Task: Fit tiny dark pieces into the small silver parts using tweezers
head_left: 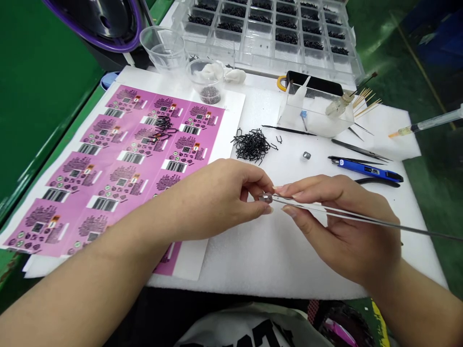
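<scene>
Lap edge: a light garment [231, 327] with dark lettering, at the bottom of my head view.
Bench covering: a white sheet [275, 265], lying under the work.
Right hand: [347, 226] grasping the long silver tweezers [427, 233], thumb below and fingers above; the shaft runs out past the view's right edge.
Left hand: [213, 197] thumb and fingertips pinched on a small grey metallic piece [266, 197].
Piece in work: between the two hands, above the covering, at the tweezer tips; I cannot tell whether the tips grip it or only touch it.
Label sheet: pink printed sheet [148, 120] to the left, partly under the left forearm; a small cluster of black parts [164, 126] on it.
Black pile: small forked pieces [253, 144], heaped just beyond the left hand.
Loose piece: a second small grey piece [306, 155], alone beyond the right hand.
Tools, right: I note a blue pen-like tool [367, 168], with dark tweezers [358, 148] just beyond it.
Clear box: [292, 115] open-topped, a small bottle [338, 107] in it.
Cups: clear plastic cup [206, 79] with dark grains, another cup [164, 50] behind it.
Far tray: clear compartment tray [260, 29], many cells filled with black parts.
</scene>
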Available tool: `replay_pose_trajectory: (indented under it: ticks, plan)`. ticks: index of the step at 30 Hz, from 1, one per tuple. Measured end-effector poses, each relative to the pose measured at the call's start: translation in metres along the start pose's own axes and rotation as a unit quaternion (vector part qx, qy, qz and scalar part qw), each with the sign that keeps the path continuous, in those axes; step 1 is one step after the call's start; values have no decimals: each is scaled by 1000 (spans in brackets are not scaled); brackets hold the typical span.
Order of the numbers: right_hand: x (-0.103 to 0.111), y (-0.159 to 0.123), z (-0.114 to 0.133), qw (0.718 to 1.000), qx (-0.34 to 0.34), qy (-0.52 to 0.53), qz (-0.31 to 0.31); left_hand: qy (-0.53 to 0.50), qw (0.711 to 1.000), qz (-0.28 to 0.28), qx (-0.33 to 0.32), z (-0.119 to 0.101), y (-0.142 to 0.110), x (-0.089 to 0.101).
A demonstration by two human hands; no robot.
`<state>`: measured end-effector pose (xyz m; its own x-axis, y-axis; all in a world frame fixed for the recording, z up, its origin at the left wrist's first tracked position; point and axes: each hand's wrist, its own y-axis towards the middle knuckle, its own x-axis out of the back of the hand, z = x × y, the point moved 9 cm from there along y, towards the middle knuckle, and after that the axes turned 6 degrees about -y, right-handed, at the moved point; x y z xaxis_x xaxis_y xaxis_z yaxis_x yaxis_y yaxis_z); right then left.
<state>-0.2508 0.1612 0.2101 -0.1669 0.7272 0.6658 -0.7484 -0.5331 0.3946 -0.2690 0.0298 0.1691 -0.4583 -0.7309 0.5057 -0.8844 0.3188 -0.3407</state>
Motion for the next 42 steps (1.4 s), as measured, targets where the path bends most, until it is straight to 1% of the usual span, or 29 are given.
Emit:
replay_pose_trajectory:
  ticks: [5, 9, 13, 16, 19, 25, 34, 42]
  plan:
    - [1, 2, 5, 998, 22, -61, 4, -13, 999, 38, 5, 1, -1, -7]
    - [0, 3, 6, 998, 27, -61, 12, -29, 997, 70, 4, 4, -1, -13]
    - [1, 2, 11, 996, 57, -63, 3, -39, 995, 85, -22, -1, -2, -14]
    - [4, 1, 13, 996, 70, -51, -3, -41, 994, 87, -42, -6, -3, -13]
    - [6, 0, 14, 997, 68, -42, -5, -51, 993, 89, -49, -8, -2, -12]
    - [7, -2, 14, 997, 66, -46, -1, -70, 993, 85, -39, -4, 1, -13]
    - [7, -1, 11, 998, 38, -45, -1, -59, 994, 88, -28, -1, 2, -13]
    - [7, -2, 12, 997, 47, -58, 2, -56, 994, 89, -28, -2, 1, -13]
